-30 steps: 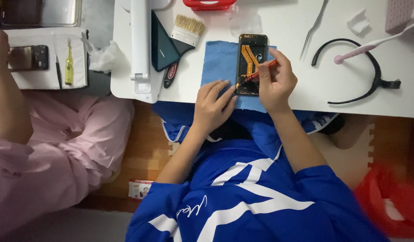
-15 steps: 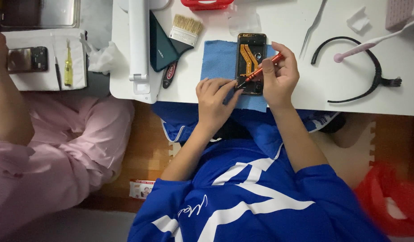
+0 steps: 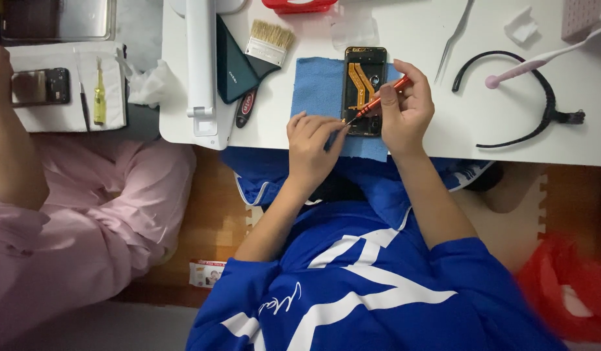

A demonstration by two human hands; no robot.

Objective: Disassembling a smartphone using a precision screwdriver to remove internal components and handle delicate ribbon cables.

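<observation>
An opened black phone (image 3: 364, 73) with orange flex cables lies on a blue cloth (image 3: 316, 88) at the front edge of the white table (image 3: 443, 130). My right hand (image 3: 409, 107) grips a thin red screwdriver (image 3: 381, 99), whose tip points at the phone's lower left corner. My left hand (image 3: 312, 140) rests on the cloth with its fingers curled. Its fingertips press against that same corner, right beside the screwdriver tip.
A paintbrush (image 3: 268, 40), a dark green case (image 3: 234, 68) and a white lamp arm (image 3: 201, 65) lie to the left. Tweezers (image 3: 453, 39), a black headband (image 3: 541, 104) and a pink-tipped tool (image 3: 541, 60) lie to the right. Another person in pink (image 3: 86, 214) sits at left by a second phone (image 3: 41, 86).
My right hand has tilted the screwdriver handle slightly up and to the right. The tip stays at the phone's lower left corner. My left hand has barely shifted.
</observation>
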